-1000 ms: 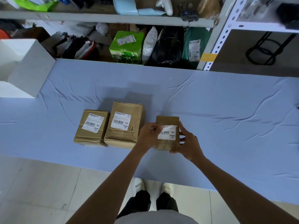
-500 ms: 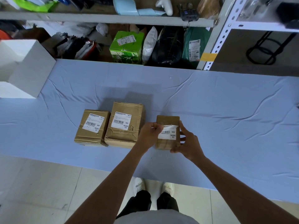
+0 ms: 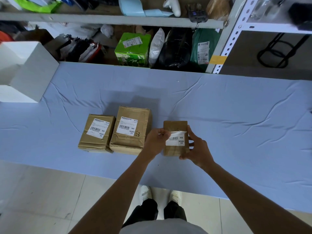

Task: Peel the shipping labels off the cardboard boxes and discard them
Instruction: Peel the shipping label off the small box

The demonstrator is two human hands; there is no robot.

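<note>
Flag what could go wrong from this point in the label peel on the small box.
1. The label is only lifted along its top edge, pinched by the left hand; a thin paper sticker may tear and leave the lower part stuck.
2. The small box is steadied only by the right hand, so a hard pull could tip it.
3. The two boxes beside it still carry labels.
</note>
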